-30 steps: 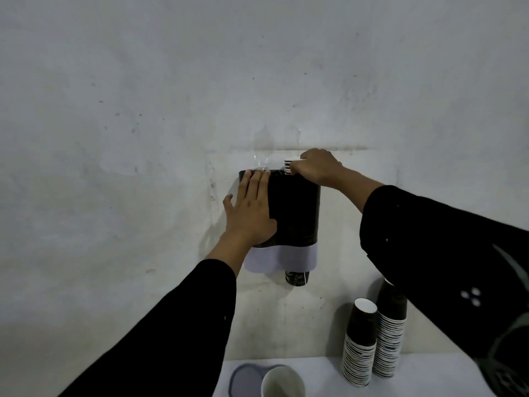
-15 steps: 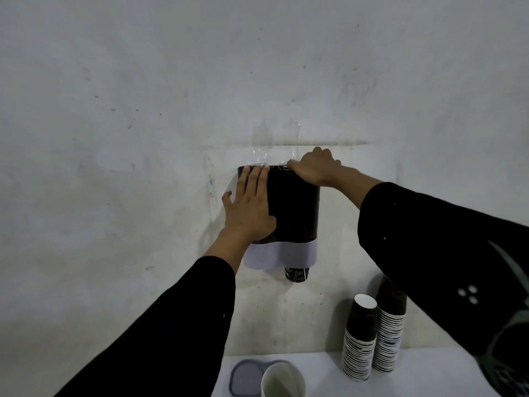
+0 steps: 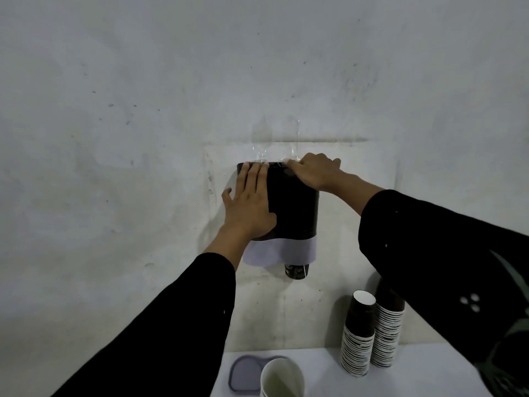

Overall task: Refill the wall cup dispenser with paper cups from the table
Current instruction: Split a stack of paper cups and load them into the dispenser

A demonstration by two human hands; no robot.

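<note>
Both hands on the wall dispenser

Up on the grey wall (image 3: pixel 143 110) hangs the cup dispenser (image 3: pixel 294 207), a dark body with a pale band along its lower edge and the base of one dark cup (image 3: pixel 296 271) poking out underneath. The left hand (image 3: pixel 249 207) lies flat against the dispenser's left front, fingers straight and together, their tips reaching its top rim, thumb spread to the side. It grips nothing. The right hand (image 3: pixel 315 171) rests on the top rim at the right, palm down, fingers bent over the opening; whether they pinch anything there cannot be told. Both arms wear black sleeves.

Below, a white table (image 3: pixel 423 379) meets the wall. Two tall stacks of paper cups (image 3: pixel 372 336), dark with striped rims, stand touching each other near the table's back edge, just beside the wall, partly behind the right sleeve. At the table's front left corner sit a white cup (image 3: pixel 282 379), open side up, and a grey lid (image 3: pixel 246 372) lying flat just beside it.
</note>
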